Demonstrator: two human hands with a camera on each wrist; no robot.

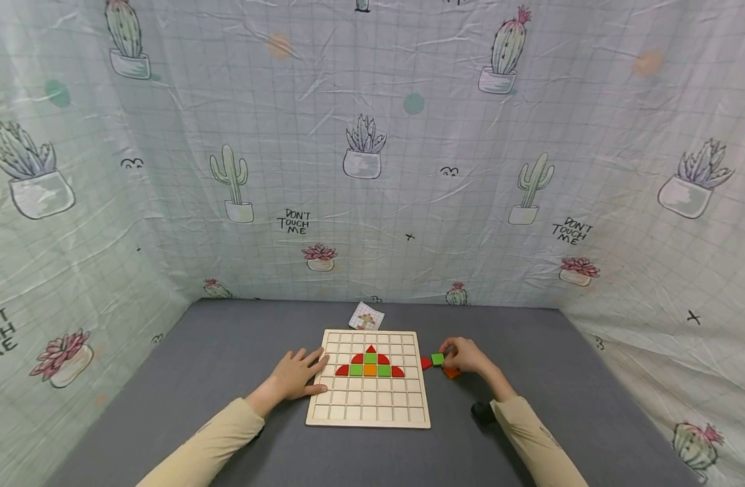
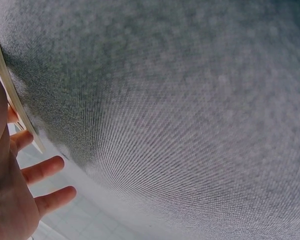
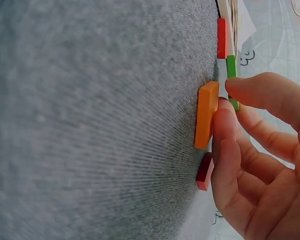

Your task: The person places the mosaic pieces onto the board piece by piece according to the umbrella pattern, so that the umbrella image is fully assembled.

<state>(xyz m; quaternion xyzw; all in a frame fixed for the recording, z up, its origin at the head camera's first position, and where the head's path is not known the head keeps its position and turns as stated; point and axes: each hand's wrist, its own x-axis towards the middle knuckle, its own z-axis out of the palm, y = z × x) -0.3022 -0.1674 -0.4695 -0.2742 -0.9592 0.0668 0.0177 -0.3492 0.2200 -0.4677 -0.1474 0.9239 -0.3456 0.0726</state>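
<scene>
A pale wooden grid board [image 1: 366,406] lies on the grey table. On it, red, green and orange tiles form a stepped shape, with a red triangle [image 1: 371,350] on top and an orange square [image 1: 369,370] at bottom centre. My left hand [image 1: 294,375] rests with spread fingers on the board's left edge. Right of the board, my right hand [image 1: 466,356] pinches a green square tile [image 3: 232,67] that appears raised off the table. Below that hand lies an orange tile [image 3: 206,115]; a red tile [image 3: 205,171] is beside it. Another red tile [image 1: 426,363] lies near the board's right edge.
A small printed card [image 1: 366,316] with a coloured tile pattern touches or nearly touches the board's far edge. A black object [image 1: 483,412] sits by the right sleeve. Cactus-printed curtain [image 1: 372,203] surrounds the table's back and sides.
</scene>
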